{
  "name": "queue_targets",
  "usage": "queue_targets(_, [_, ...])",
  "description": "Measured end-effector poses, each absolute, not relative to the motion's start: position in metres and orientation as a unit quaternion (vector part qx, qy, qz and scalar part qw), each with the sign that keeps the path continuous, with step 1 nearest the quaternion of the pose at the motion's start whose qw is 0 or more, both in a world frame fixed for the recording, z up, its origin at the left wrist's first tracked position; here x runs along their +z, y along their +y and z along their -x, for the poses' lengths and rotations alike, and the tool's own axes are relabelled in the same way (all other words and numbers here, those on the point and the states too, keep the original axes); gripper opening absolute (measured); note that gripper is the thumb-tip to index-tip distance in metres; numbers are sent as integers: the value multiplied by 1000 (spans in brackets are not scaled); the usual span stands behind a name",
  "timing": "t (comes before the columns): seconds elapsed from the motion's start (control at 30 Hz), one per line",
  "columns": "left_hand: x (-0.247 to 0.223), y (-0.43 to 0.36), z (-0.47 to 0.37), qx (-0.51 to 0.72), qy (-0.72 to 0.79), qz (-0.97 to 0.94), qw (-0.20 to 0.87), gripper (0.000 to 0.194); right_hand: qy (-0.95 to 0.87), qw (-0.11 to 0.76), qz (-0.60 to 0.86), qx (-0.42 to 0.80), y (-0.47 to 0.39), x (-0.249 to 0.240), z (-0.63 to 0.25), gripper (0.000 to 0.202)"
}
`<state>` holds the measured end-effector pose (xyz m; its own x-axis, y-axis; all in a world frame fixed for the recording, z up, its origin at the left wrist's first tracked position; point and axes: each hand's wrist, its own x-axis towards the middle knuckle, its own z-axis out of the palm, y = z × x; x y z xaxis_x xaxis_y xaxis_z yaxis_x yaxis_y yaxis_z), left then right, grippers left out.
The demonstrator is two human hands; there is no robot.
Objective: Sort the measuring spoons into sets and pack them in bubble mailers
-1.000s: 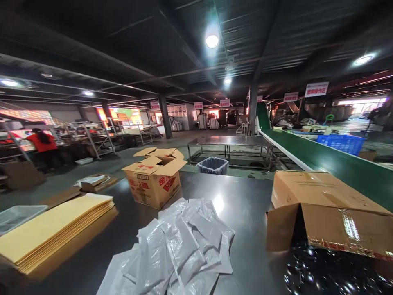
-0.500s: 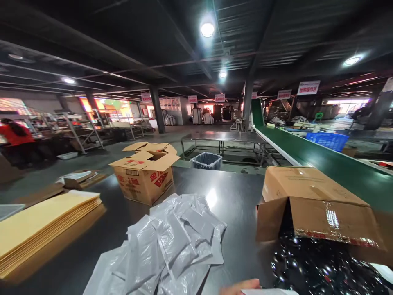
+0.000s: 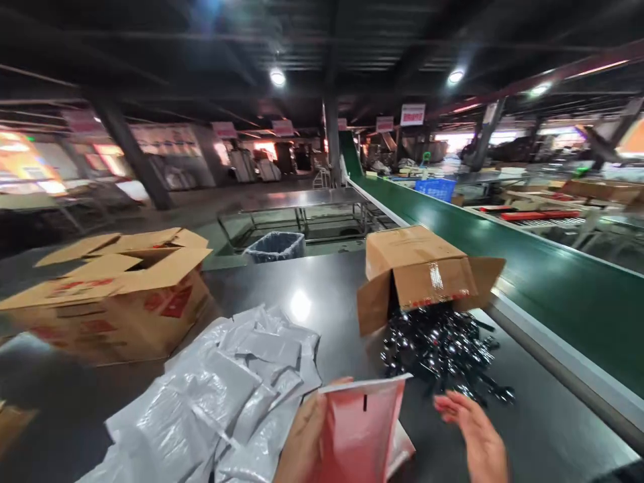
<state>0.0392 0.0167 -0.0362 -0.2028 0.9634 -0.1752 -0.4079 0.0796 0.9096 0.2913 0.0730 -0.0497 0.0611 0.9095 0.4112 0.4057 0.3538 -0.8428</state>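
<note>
My left hand (image 3: pixel 300 439) grips a flat red-and-white plastic mailing bag (image 3: pixel 358 429) by its left side, upright above the table. A second packet (image 3: pixel 401 451) shows partly behind the bag. To the right, my right hand (image 3: pixel 477 433) is raised with its fingers apart and nothing in them. It is just in front of a heap of small shiny black plastic-wrapped items (image 3: pixel 443 345), which spill from a cardboard box (image 3: pixel 417 251) lying on its side. Left of the bag lies a pile of white padded packets (image 3: pixel 236 376).
An open carton (image 3: pixel 125 302) with red print stands at the left on the dark metal table (image 3: pixel 335 288). Beyond the table are a lined bin (image 3: pixel 276 248) and a low metal bench (image 3: pixel 296 199). A green conveyor belt (image 3: pixel 473 225) runs along the right, with a blue crate (image 3: pixel 435 189) behind it.
The view has swung right, so the table's contents sit further left. The red bag in my left hand and my open right hand have come into view; before, only fingertips and a white edge showed.
</note>
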Motion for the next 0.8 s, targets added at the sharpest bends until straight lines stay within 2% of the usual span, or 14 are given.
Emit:
queue_targets(0.07, [-35,11,-40,601,475,-303,566,59,-655,513,441,337,70,-46,-280,65])
queue_targets(0.1, [-34,8,-40,594,468,-309,577,55,-668,496,400,384,70,-42,-272,67])
queue_targets(0.2, [-31,1,-34,580,464,-343,575,50,-706,456,383,383,70,-26,-249,38])
queue_targets(0.23, [-29,1,-30,578,473,-373,551,50,-716,450,393,360,69,-21,-245,29])
queue_targets(0.3, [-24,0,-20,567,505,-458,462,46,-733,450,387,334,67,-13,-242,23])
queue_targets(0.37, [-14,0,-10,550,524,-545,354,38,-743,469,333,342,67,-9,-244,21])
queue_targets(0.43, [1,1,-2,542,499,-611,291,29,-751,487,249,370,68,-6,-247,20])
queue_targets(0.6, [36,2,5,513,343,-693,372,24,-764,483,124,408,74,6,-255,26])
queue_targets(0.7, [40,0,8,499,349,-683,403,29,-772,459,123,422,74,9,-258,34])
queue_targets(0.8, [39,-1,8,497,392,-685,360,44,-759,467,137,433,71,7,-255,45])
